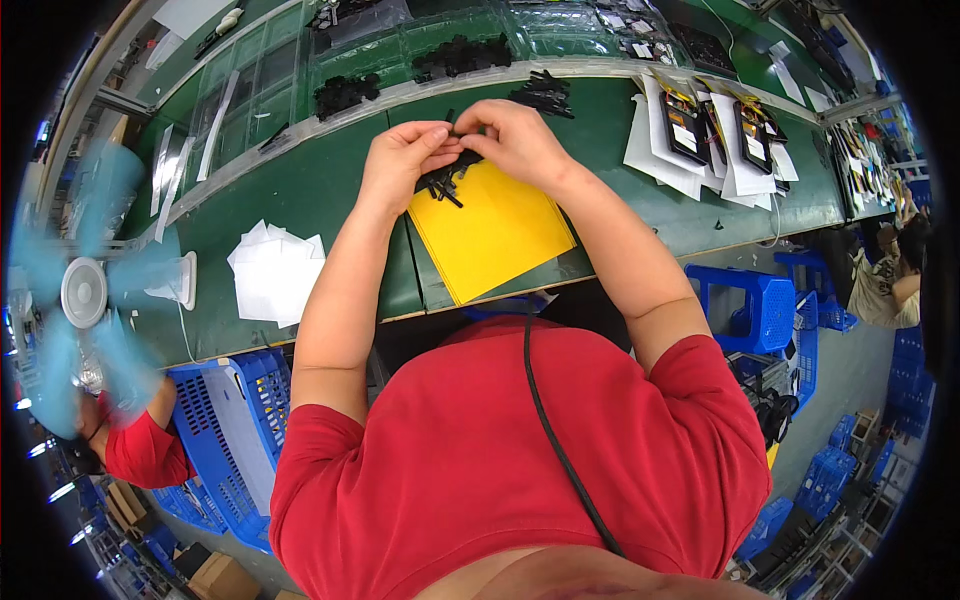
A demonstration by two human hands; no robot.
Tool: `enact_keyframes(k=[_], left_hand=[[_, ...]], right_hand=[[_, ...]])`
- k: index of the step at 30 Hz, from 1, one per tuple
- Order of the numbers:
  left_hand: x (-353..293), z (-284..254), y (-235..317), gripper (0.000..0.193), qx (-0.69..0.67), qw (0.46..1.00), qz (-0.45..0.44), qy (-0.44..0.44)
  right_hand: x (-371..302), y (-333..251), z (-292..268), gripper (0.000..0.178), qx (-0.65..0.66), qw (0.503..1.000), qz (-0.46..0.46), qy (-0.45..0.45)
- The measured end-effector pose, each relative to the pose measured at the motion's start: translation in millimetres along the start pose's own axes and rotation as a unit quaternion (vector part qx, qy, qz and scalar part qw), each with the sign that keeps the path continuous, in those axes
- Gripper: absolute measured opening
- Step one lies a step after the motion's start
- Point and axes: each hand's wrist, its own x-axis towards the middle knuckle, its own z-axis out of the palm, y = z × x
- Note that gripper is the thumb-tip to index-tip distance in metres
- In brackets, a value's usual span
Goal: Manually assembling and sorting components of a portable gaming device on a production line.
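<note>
My left hand (pixel 400 160) and my right hand (pixel 515 138) meet over the far end of a yellow sheet stack (pixel 495 235). Thumb and fingers of both are pinched together around a small black piece (pixel 454 131), mostly covered by the fingertips. Its exact kind is too small to make out. Just below the fingers, several loose black strips (pixel 443 187) lie in a heap on the yellow stack. Beyond my right hand, another bunch of black strips (pixel 543 94) rests on the green table (pixel 375 290).
White papers (pixel 275 275) lie at left, near a spinning blue fan (pixel 84 292). Black devices (pixel 684 130) sit on papers at right. Dark parts (pixel 462 57) are heaped along the back. Blue baskets (pixel 235 430) and a blue stool (pixel 745 308) flank me; people work on both sides.
</note>
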Motion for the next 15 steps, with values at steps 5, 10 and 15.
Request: enact_keyframes(k=[5,10,15], left_hand=[[7.2,-18.7,-0.8,0.023,0.192,0.972,0.113,0.074],[9.8,-18.0,-5.8,0.025,0.551,0.792,0.223,0.142],[15.9,0.6,-12.3,0.03,0.635,0.728,0.2,0.163]], right_hand=[[4.1,38.5,-22.7,0.033,-0.07,0.988,0.027,0.134],[7.2,63.3,-46.4,0.011,0.096,0.962,0.14,0.215],[5.5,60.4,-51.5,0.019,-0.214,0.947,0.118,0.208]])
